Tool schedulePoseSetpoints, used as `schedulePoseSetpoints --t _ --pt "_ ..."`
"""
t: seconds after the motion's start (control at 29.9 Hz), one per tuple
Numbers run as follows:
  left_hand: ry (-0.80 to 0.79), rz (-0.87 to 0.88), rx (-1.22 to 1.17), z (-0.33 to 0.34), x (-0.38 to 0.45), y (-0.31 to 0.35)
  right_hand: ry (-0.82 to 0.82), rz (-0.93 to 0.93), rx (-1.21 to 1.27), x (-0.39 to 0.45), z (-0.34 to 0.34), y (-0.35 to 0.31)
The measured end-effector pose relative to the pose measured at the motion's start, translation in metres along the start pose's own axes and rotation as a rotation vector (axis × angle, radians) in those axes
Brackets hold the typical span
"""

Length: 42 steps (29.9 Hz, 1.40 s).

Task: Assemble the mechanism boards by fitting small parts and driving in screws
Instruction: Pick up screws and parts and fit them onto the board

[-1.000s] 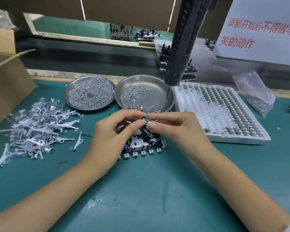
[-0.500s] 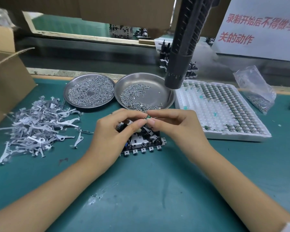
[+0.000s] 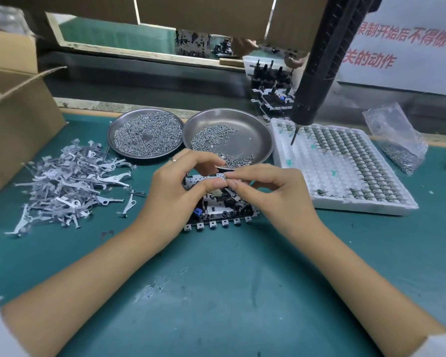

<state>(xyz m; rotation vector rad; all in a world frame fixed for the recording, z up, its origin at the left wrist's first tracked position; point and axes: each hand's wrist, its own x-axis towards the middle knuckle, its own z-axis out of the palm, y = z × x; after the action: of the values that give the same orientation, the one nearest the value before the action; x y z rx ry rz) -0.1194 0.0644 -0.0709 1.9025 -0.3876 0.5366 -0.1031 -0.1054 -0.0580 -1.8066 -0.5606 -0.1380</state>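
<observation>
Both hands, left hand [image 3: 175, 199] and right hand [image 3: 276, 197], are still pinching a tiny part [image 3: 225, 177] together over the board [image 3: 216, 217], barely shifted, so fitting is ongoing.

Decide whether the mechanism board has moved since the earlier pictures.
No. The mechanism board still lies just in front of the right-hand screw dish.
</observation>
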Motion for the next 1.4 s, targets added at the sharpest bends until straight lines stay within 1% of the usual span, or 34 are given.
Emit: schedulePoseSetpoints --t 0.17,0.3,0.37,0.5,0.6,0.83,0.9,0.97,1.04,1.1,1.17,1.4 --pt "-0.087 0.004 0.056 -0.007 0.003 -0.001 0.032 -0.070 -0.120 -0.003 0.002 0.004" --pt "-0.169 -0.031 0.063 -0.014 0.000 -0.003 -0.022 -0.148 -0.249 -0.005 0.001 0.008" --pt "-0.155 -0.063 0.035 -0.017 -0.005 -0.005 -0.076 -0.220 -0.336 -0.007 0.002 0.010" --pt "-0.064 -0.108 0.046 -0.020 -0.010 -0.007 -0.153 -0.383 -0.471 -0.009 0.008 0.014" --pt "-0.016 -0.141 0.041 -0.019 -0.010 -0.006 -0.149 -0.433 -0.520 -0.009 0.009 0.016" --pt "-0.032 -0.107 0.095 -0.018 -0.012 -0.002 -0.165 -0.535 -0.600 -0.008 0.008 0.018" --pt "-0.069 -0.064 0.138 -0.018 -0.013 -0.001 -0.179 -0.526 -0.597 -0.008 0.008 0.017" --pt "-0.145 -0.005 0.211 -0.019 -0.014 0.001 -0.203 -0.474 -0.565 -0.009 0.007 0.016" --pt "-0.231 0.049 0.312 -0.018 -0.017 0.002 -0.221 -0.372 -0.493 -0.010 0.006 0.013" --pt "-0.270 0.081 0.387 -0.017 -0.018 0.002 -0.211 -0.246 -0.406 -0.010 0.005 0.011" --pt "-0.269 0.086 0.409 -0.016 -0.019 0.001 -0.201 -0.193 -0.365 -0.010 0.005 0.010" --pt "-0.241 0.037 0.360 -0.014 -0.020 -0.001 -0.194 -0.148 -0.322 -0.011 0.006 0.009"
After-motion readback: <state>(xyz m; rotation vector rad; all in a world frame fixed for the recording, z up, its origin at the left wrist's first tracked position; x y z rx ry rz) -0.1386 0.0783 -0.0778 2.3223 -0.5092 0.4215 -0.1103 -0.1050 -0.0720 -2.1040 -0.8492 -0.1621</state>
